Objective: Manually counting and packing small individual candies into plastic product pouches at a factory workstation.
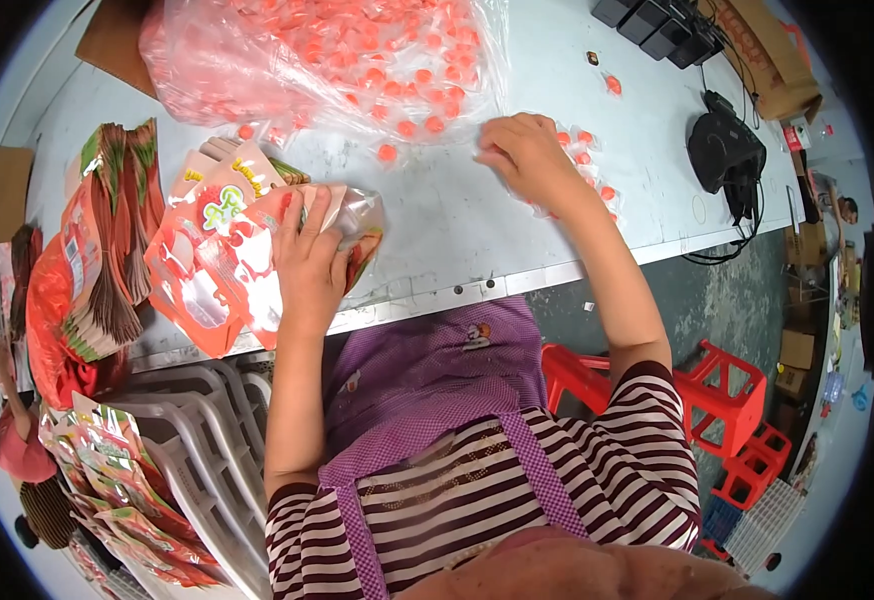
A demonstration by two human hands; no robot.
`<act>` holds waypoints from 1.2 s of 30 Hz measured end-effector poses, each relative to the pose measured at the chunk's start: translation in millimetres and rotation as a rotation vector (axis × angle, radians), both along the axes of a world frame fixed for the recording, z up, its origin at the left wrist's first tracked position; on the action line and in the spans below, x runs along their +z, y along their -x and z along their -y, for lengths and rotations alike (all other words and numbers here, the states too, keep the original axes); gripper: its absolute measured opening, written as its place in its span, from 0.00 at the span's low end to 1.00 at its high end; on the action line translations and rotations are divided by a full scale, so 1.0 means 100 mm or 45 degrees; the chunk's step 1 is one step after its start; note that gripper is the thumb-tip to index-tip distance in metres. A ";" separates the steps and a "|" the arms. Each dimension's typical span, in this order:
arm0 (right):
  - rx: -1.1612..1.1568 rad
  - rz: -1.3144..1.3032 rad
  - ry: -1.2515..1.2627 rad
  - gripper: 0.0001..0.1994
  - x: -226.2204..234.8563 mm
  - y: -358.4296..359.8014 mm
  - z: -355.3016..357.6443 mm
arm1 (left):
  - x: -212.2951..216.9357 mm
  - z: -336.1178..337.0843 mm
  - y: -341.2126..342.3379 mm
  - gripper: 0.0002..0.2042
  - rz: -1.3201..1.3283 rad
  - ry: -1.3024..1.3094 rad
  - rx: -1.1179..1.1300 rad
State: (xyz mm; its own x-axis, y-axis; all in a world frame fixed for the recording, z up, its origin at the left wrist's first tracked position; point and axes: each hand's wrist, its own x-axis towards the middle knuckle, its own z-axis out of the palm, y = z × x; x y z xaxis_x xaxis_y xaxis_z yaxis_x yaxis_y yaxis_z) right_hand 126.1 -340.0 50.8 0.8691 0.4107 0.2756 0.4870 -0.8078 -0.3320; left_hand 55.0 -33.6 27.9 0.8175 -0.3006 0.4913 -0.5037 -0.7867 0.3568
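Note:
My left hand [307, 262] grips a printed pouch [365, 208], its fingers spread over the top face and its thumb by the right edge. The pouch's clear end bulges up to the right. Under and beside it, more red and white pouches [192, 265] lie fanned out. My right hand [534, 162] hovers over the table with fingers curled together; whatever they might hold is hidden. Beside its wrist lie several small red pieces in clear wrappers [583, 158]. One more wrapped red piece [387, 153] lies between the hands, near the large bag.
A large clear bag [357, 75] of wrapped red pieces covers the table's far middle. Bundled pouches [107, 235] stand at left, above a grey plastic crate [182, 450] and more pouches [137, 500]. Black devices [657, 28] and a cabled black item [725, 150] sit right. Red stools [722, 400] stand below.

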 end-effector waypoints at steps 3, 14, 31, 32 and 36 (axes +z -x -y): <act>0.067 -0.179 0.104 0.07 0.13 0.06 0.09 | 0.01 0.02 0.00 0.06 0.022 0.037 0.009; 0.011 0.021 0.038 0.13 -0.12 -0.50 -0.16 | 0.02 0.03 0.01 0.07 0.008 -0.006 -0.011; 0.098 0.026 0.088 0.11 -0.09 -0.38 -0.06 | 0.03 0.03 0.00 0.06 -0.001 0.021 0.009; 0.109 0.013 0.079 0.10 -0.05 -0.34 -0.03 | 0.04 0.03 0.00 0.06 -0.015 0.005 -0.009; 0.179 0.075 0.021 0.10 -0.03 -0.27 0.04 | 0.03 0.03 -0.01 0.06 -0.004 0.018 -0.024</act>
